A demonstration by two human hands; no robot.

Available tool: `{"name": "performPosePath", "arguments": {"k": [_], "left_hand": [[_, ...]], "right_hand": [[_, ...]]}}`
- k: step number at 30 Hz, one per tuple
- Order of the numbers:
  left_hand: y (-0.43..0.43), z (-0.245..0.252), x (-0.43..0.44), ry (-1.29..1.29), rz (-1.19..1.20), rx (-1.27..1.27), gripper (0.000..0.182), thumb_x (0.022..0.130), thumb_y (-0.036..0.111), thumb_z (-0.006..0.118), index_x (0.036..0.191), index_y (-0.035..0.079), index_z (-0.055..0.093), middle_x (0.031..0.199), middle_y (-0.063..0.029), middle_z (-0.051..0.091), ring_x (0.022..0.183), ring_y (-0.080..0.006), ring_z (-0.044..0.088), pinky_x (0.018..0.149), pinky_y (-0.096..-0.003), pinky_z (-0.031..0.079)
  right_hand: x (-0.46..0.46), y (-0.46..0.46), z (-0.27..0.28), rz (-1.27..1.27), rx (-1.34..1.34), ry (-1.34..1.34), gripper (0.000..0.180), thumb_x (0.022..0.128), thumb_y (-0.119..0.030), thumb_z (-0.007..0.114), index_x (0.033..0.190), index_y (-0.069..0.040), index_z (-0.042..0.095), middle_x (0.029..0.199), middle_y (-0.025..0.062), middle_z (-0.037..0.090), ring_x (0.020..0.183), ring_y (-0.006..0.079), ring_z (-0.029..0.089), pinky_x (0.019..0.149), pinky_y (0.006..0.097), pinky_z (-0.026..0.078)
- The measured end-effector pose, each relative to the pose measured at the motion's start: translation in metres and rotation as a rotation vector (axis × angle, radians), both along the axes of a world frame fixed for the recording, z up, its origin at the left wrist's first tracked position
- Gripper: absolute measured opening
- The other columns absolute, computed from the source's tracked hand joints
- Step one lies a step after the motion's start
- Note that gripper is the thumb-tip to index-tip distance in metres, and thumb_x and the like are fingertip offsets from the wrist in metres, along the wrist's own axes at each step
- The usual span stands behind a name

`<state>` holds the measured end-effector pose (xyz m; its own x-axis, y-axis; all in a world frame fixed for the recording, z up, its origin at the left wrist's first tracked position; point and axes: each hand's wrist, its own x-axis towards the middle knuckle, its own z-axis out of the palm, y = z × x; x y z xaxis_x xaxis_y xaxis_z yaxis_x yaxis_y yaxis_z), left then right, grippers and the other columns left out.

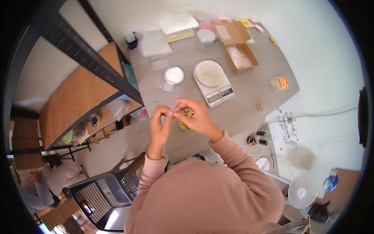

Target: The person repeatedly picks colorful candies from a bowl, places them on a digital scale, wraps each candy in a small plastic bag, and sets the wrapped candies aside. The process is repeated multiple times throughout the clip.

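My left hand (160,121) and my right hand (196,118) meet above the near part of the table, fingertips pinching a small, thin pinkish piece (171,111) between them; what it is I cannot tell. Partly hidden under my right hand is a round container of colourful small pieces (185,125). Beyond my hands stands a white digital kitchen scale (219,98) with a round platform. To its left is an open round tub of white contents (174,75), with clear plastic bits beside it.
An open cardboard box (248,68), a lidded jar (206,36), a white-lidded container (179,26) and plastic bags (155,45) stand along the back. A packet (282,82) lies at right. A metal shelf (87,58) borders the left; a black plastic crate (102,201) stands lower left.
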<state>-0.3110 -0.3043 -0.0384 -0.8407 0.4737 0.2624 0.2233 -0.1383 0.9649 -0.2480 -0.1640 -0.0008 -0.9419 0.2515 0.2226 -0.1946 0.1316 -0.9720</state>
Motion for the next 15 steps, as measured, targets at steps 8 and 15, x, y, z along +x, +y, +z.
{"name": "performPosePath", "arguments": {"k": [8, 15], "left_hand": [[0.026, 0.046, 0.046, 0.379, -0.122, -0.146, 0.005, 0.085, 0.001, 0.058, 0.082, 0.001, 0.054, 0.087, -0.0102, 0.055, 0.081, -0.0186, 0.052, 0.076, -0.0291, 0.041], [0.084, 0.031, 0.121, 0.181, -0.304, 0.047, 0.007, 0.079, -0.004, 0.062, 0.081, 0.0, 0.057, 0.087, -0.0109, 0.057, 0.082, -0.0202, 0.054, 0.075, -0.0303, 0.043]], "right_hand": [[0.073, 0.018, 0.022, -0.215, 0.019, 0.16, 0.024, 0.08, -0.003, 0.066, 0.103, -0.001, 0.06, 0.084, 0.0088, 0.067, 0.077, 0.0154, 0.065, 0.07, 0.0273, 0.052], [0.167, 0.065, 0.017, -0.386, 0.126, 0.184, 0.023, 0.078, -0.006, 0.068, 0.1, -0.004, 0.062, 0.085, 0.0077, 0.067, 0.075, 0.018, 0.065, 0.069, 0.0284, 0.051]]}}
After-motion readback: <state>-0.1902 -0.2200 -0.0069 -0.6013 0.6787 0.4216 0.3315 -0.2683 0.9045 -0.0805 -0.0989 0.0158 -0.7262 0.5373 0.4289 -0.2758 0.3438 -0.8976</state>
